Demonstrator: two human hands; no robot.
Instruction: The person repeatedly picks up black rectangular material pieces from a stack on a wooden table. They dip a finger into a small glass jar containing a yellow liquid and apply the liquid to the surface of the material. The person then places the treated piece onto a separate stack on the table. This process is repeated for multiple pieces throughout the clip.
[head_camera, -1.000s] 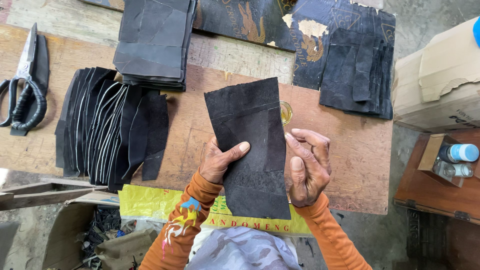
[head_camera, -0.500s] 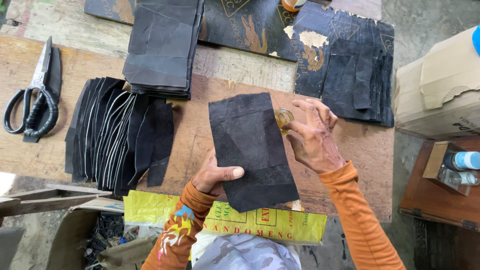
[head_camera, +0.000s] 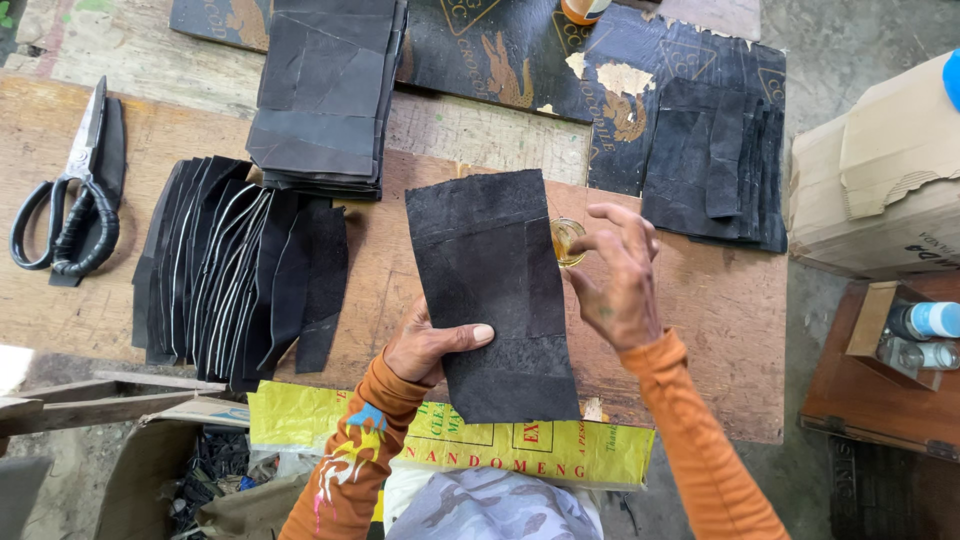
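left hand (head_camera: 432, 345): i pinch the black leather piece (head_camera: 490, 290), thumb on top, held above the wooden table (head_camera: 720, 310).
right hand (head_camera: 615, 280): my fingers curl loosely over a small amber dish (head_camera: 563, 240).

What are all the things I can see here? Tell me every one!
Black sheet piece: one, black, held over the middle of the table.
Small round container: one, amber, on the table at the right fingertips.
Fanned strips: many, black, left of the held piece.
Stacked sheets: one pile, black, top middle.
Flat sheets: one pile, black, top right.
Scissors: one pair, black handles, far left.
Wooden table: one, brown.
Cardboard box: one, tan, right edge.
Small bottles: two, in a wooden box, lower right.
Yellow sack: one, at the table's near edge.
Left hand: one, orange sleeve, gripping the piece's left edge.
Right hand: one, orange sleeve, fingers at the container.
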